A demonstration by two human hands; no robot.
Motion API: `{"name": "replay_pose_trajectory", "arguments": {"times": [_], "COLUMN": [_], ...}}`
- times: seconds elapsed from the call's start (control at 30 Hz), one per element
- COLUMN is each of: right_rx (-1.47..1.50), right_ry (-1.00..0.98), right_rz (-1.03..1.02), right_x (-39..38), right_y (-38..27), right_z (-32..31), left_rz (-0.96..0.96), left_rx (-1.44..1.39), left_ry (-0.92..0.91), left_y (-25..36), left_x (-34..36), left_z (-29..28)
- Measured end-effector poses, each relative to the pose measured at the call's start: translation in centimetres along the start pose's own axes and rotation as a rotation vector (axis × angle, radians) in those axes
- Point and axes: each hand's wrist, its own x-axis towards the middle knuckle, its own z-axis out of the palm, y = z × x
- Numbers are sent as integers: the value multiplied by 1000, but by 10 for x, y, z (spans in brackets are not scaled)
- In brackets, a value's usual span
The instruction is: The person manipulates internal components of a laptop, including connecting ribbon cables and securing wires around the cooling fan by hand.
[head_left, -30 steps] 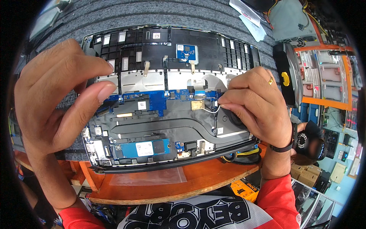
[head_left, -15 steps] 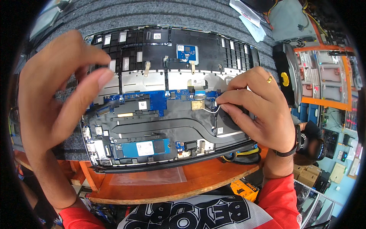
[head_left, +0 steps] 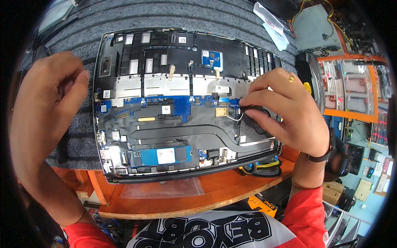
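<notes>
An opened laptop base lies in front of me with its inner parts bare. It shows a blue circuit board, a dark heat pipe and a blue drive stick with a white label. My right hand bends over the board's right end, fingertips closed at a small connector. A thin white wire runs from a tan patch toward these fingertips; whatever they pinch is hidden. Left of the laptop, my left hand hovers with curled fingers, apart from it, with nothing visible in its grasp.
Grey ribbed matting covers the bench beneath the laptop. A clear plastic bag lies on the orange wooden ledge nearest me. Farther right are a metal power supply with wires and an orange-framed display case.
My left hand has drawn away leftward from the laptop, and its fingers have curled in. The laptop has shifted slightly right. My right hand stays at the connector, its fingers a little changed.
</notes>
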Motion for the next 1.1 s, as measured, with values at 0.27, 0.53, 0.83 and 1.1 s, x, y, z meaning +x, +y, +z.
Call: {"name": "replay_pose_trajectory", "arguments": {"times": [0.27, 0.53, 0.83, 1.1], "right_rx": [93, -46, 253, 274], "right_ry": [35, 105, 232, 435], "right_rz": [-37, -33, -33, 61], "right_x": [-10, -12, -26, -70], "right_y": [11, 11, 38, 60], "right_z": [1, 2, 6, -3], "left_rz": [-88, -52, 284, 385], "left_rx": [-54, -69, -317, -303], "left_ry": [-157, -129, -89, -206], "left_y": [16, 16, 78, 179], "left_x": [24, 26, 60, 102], "left_z": [-6, -2, -11, 50]}}
